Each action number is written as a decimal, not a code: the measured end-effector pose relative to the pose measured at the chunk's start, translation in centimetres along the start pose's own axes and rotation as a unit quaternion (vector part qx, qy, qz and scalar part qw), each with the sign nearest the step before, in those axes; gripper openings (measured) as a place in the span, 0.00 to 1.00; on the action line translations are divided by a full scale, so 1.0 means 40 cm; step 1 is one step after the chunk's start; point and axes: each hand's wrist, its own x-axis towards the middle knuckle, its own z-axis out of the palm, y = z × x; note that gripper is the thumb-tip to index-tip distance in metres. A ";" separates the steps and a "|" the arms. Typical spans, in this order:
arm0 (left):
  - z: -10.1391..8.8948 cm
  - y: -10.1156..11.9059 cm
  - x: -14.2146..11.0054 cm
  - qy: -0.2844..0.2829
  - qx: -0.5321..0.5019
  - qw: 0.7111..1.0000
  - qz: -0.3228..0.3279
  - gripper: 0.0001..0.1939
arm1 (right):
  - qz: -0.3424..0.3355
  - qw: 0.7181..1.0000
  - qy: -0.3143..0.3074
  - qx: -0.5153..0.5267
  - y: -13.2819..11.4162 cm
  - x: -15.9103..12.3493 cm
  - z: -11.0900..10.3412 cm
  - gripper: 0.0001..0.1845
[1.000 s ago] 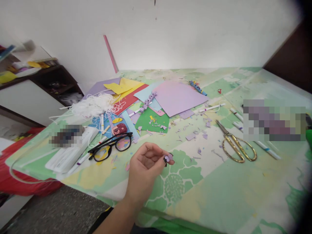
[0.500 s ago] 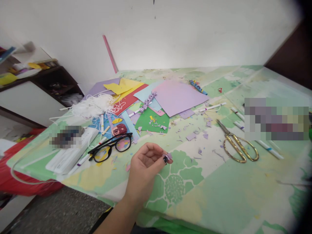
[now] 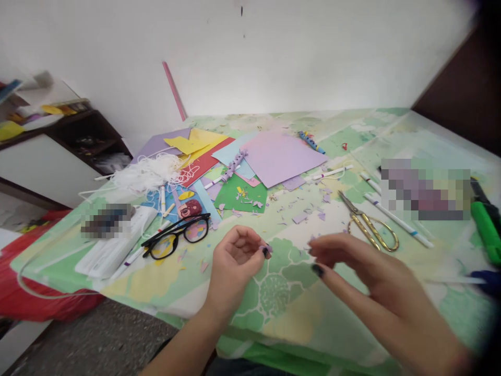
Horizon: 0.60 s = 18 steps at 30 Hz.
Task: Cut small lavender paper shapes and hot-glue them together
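Note:
My left hand [image 3: 239,261] pinches a small purple paper piece [image 3: 268,249] between thumb and fingertips, above the patterned tablecloth [image 3: 274,297]. To its right, my right hand [image 3: 368,282] hovers with thumb and fingers apart and nothing visible between them. Just beyond it lie gold-handled scissors [image 3: 366,222], blades pointing away, the handles partly behind my hand. Purple paper scraps [image 3: 301,216] are scattered past both hands. Farther back rests a large light purple sheet [image 3: 282,156] on other coloured papers, with a purple-wrapped marker [image 3: 235,166] beside it.
Black-framed glasses [image 3: 178,237] and a long white case [image 3: 117,245] lie on the left, near tangled white string [image 3: 152,172]. White markers [image 3: 399,222] and a green-handled tool [image 3: 485,230] are on the right. A blue decorated stick [image 3: 312,142] lies near the wall.
My right hand has come into view from the right, near the scissors. My left hand still pinches the purple paper piece, nearly in place. The view has shifted slightly.

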 end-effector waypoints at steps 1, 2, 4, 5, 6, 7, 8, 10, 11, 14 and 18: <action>0.003 0.002 0.000 -0.002 0.010 1.000 -0.002 0.09 | 0.000 0.999 -0.037 0.003 -0.018 0.030 0.025 0.08; 0.005 0.004 0.000 -0.008 0.019 1.000 -0.008 0.09 | 0.007 0.997 -0.077 0.006 -0.031 0.057 0.047 0.06; 0.011 0.010 0.002 -0.023 0.032 0.999 -0.025 0.09 | 0.030 0.993 -0.109 0.034 -0.039 0.098 0.079 0.05; 0.014 0.014 0.004 -0.032 0.037 0.998 -0.034 0.09 | 0.038 0.991 -0.118 0.053 -0.035 0.111 0.089 0.04; 0.016 0.018 0.008 -0.038 0.041 0.998 -0.041 0.10 | 0.044 0.989 -0.122 0.071 -0.029 0.120 0.095 0.04; 0.018 0.023 0.012 -0.042 0.046 0.997 -0.049 0.10 | 0.047 0.988 -0.124 0.084 -0.022 0.125 0.097 0.04; 0.020 0.028 0.018 -0.046 0.051 0.996 -0.055 0.10 | 0.048 0.987 -0.123 0.095 -0.015 0.128 0.098 0.05; 0.022 0.037 0.034 -0.058 0.062 0.994 -0.063 0.10 | 0.049 0.986 -0.117 0.105 -0.005 0.131 0.094 0.06; 0.022 0.042 0.043 -0.066 0.067 0.993 -0.065 0.10 | 0.052 0.986 -0.114 0.108 -0.002 0.132 0.090 0.06; 0.022 0.053 0.071 -0.095 0.072 0.990 -0.074 0.09 | 0.063 0.984 -0.111 0.122 0.000 0.142 0.079 0.06; 0.028 0.059 0.102 -0.112 0.080 0.986 -0.089 0.10 | 0.073 0.981 -0.110 0.143 0.005 0.167 0.068 0.06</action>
